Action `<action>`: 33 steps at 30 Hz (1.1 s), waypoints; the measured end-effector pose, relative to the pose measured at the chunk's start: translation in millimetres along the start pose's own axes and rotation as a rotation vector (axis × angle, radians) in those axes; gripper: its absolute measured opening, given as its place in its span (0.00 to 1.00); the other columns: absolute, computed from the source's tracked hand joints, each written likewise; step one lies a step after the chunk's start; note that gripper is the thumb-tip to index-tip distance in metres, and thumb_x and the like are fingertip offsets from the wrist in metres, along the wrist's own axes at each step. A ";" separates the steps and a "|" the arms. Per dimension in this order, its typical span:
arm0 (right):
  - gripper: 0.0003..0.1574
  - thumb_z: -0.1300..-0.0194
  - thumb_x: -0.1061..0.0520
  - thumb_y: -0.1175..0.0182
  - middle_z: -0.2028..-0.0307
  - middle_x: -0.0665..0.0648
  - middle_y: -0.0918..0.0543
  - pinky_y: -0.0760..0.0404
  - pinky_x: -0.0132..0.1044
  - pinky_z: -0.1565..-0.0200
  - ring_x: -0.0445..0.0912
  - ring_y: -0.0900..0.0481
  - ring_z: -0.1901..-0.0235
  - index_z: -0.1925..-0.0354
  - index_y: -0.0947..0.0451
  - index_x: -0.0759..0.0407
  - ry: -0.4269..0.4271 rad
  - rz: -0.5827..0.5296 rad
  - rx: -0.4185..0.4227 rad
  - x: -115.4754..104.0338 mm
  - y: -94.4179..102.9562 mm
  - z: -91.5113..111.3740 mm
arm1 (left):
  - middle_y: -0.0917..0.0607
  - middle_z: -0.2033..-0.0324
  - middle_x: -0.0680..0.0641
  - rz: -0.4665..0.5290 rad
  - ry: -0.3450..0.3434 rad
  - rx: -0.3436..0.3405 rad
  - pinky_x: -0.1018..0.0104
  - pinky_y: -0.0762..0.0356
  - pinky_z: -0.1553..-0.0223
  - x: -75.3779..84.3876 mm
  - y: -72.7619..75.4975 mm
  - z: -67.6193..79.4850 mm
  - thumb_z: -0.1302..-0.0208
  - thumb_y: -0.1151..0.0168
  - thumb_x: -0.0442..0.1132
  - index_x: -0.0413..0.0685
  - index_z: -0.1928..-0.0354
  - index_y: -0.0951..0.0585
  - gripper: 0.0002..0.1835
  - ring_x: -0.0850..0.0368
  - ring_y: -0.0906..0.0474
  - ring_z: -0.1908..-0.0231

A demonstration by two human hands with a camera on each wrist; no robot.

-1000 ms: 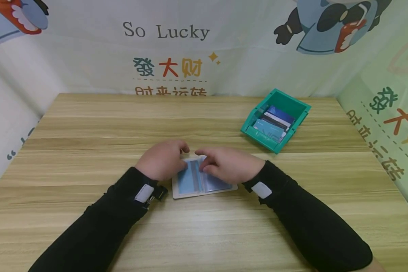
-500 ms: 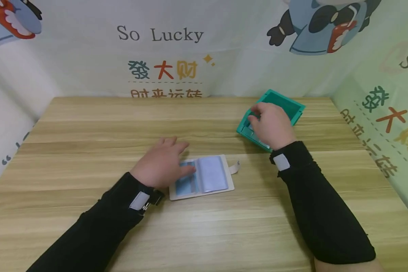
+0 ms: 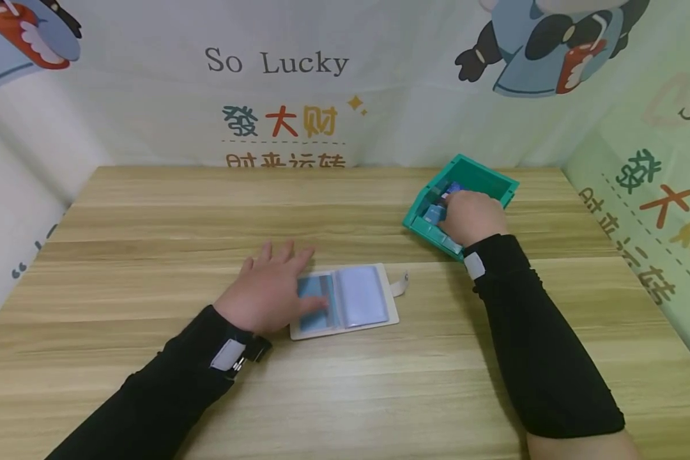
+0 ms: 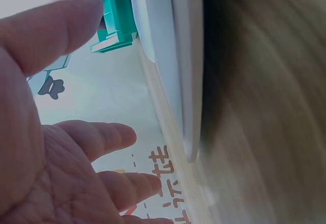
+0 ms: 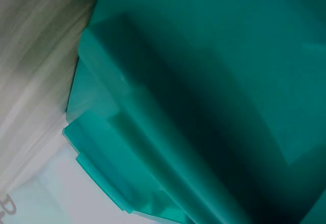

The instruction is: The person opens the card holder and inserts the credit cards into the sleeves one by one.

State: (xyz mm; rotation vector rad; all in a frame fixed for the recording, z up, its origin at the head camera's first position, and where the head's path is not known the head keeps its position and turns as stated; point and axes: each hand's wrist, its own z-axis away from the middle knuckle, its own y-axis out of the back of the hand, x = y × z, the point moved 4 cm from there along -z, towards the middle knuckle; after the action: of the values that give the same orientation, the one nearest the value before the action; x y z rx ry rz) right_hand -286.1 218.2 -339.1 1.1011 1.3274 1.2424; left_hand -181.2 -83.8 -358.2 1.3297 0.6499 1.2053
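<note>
Head view: left hand (image 3: pixel 267 292) spread, fingers apart, thumb over the left half of the open holder (image 3: pixel 363 297), which lies on the table (image 3: pixel 345 396), strap (image 3: pixel 400 285) out at right. Right hand (image 3: pixel 473 217) down in the bin (image 3: pixel 485 177) by the cards (image 3: pixel 434 214); fingertips hidden, can't tell if they pinch one.

Left wrist: fingers apart beside the holder's edge, bin beyond.

Right wrist: bin fills most.

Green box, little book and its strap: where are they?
Green box (image 3: pixel 478 176): head view, on its inner wall.
Little book (image 3: pixel 363 296): head view, on its right page.
Strap (image 3: pixel 399 287): head view, on its middle.
</note>
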 end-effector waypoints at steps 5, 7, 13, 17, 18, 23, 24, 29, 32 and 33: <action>0.15 0.40 0.54 0.41 0.76 0.61 0.22 0.24 0.53 0.70 0.55 0.27 0.76 0.79 0.24 0.61 -0.035 0.041 -0.006 1.7 1.0 0.7 | 0.51 0.30 0.36 0.013 0.007 -0.018 0.30 0.57 0.40 1.3 -2.3 0.7 0.49 0.40 0.70 0.55 0.27 0.47 0.52 0.31 0.63 0.36; 0.15 0.40 0.55 0.43 0.77 0.61 0.22 0.24 0.53 0.69 0.55 0.27 0.77 0.81 0.25 0.61 -0.047 0.058 -0.012 2.0 1.8 0.9 | 0.50 0.30 0.36 0.018 0.010 -0.024 0.30 0.57 0.40 2.0 -2.3 0.8 0.50 0.38 0.69 0.54 0.28 0.46 0.52 0.31 0.63 0.36; 0.13 0.39 0.57 0.46 0.73 0.63 0.21 0.25 0.53 0.65 0.56 0.27 0.74 0.77 0.24 0.63 -0.081 0.073 -0.031 2.5 1.6 0.7 | 0.47 0.31 0.37 0.010 0.009 -0.021 0.30 0.57 0.41 1.4 -1.8 1.1 0.53 0.34 0.66 0.52 0.29 0.41 0.51 0.32 0.61 0.35; 0.12 0.38 0.58 0.47 0.72 0.63 0.20 0.26 0.53 0.63 0.55 0.27 0.72 0.75 0.23 0.63 -0.088 0.072 -0.039 2.2 0.5 0.3 | 0.46 0.31 0.37 0.010 0.007 -0.020 0.29 0.57 0.41 1.5 -2.2 1.2 0.54 0.33 0.65 0.51 0.31 0.38 0.50 0.32 0.60 0.35; 0.12 0.38 0.59 0.47 0.72 0.63 0.20 0.26 0.53 0.63 0.55 0.27 0.72 0.75 0.23 0.63 -0.089 0.072 -0.041 2.1 0.1 0.2 | 0.45 0.31 0.37 0.010 0.006 -0.020 0.29 0.57 0.41 1.6 -2.4 1.1 0.54 0.33 0.65 0.51 0.31 0.38 0.50 0.32 0.60 0.36; 0.12 0.37 0.59 0.48 0.71 0.62 0.20 0.27 0.53 0.61 0.54 0.27 0.71 0.74 0.23 0.62 -0.089 0.066 -0.049 1.9 -2.1 -0.2 | 0.44 0.32 0.37 0.008 0.009 -0.024 0.29 0.57 0.41 1.4 -4.5 0.7 0.54 0.32 0.64 0.50 0.32 0.37 0.49 0.32 0.60 0.36; 0.12 0.37 0.59 0.48 0.71 0.62 0.20 0.27 0.53 0.61 0.54 0.27 0.71 0.74 0.23 0.62 -0.090 0.066 -0.047 1.9 -2.3 -0.3 | 0.44 0.32 0.37 0.005 0.010 -0.024 0.29 0.57 0.41 1.4 -4.9 0.7 0.54 0.32 0.64 0.50 0.32 0.36 0.49 0.32 0.59 0.36; 0.12 0.38 0.56 0.44 0.73 0.61 0.20 0.27 0.53 0.62 0.54 0.27 0.72 0.76 0.23 0.61 -0.072 0.072 -0.021 1.8 -2.6 -0.7 | 0.43 0.32 0.37 -0.006 0.014 -0.026 0.29 0.56 0.41 1.0 -6.3 0.5 0.53 0.33 0.64 0.50 0.32 0.36 0.48 0.32 0.58 0.36; 0.15 0.40 0.53 0.41 0.75 0.60 0.20 0.26 0.54 0.63 0.54 0.27 0.73 0.78 0.24 0.61 -0.064 0.078 -0.009 2.1 -2.6 -0.4 | 0.43 0.32 0.37 -0.008 0.018 -0.029 0.29 0.56 0.41 0.7 -7.0 0.3 0.53 0.33 0.64 0.50 0.32 0.36 0.48 0.32 0.58 0.36; 0.15 0.40 0.52 0.41 0.75 0.60 0.21 0.26 0.54 0.64 0.54 0.27 0.73 0.79 0.24 0.60 -0.061 0.082 -0.009 2.3 -2.7 -0.3 | 0.43 0.32 0.38 -0.010 0.019 -0.031 0.29 0.56 0.41 0.5 -7.2 0.2 0.53 0.33 0.64 0.50 0.32 0.36 0.48 0.32 0.58 0.36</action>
State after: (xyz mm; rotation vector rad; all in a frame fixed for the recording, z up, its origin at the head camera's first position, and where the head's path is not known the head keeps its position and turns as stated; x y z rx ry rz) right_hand -286.7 220.2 -342.0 1.1881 1.2407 1.2632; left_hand -178.9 -82.2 -364.9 1.2896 0.6486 1.2169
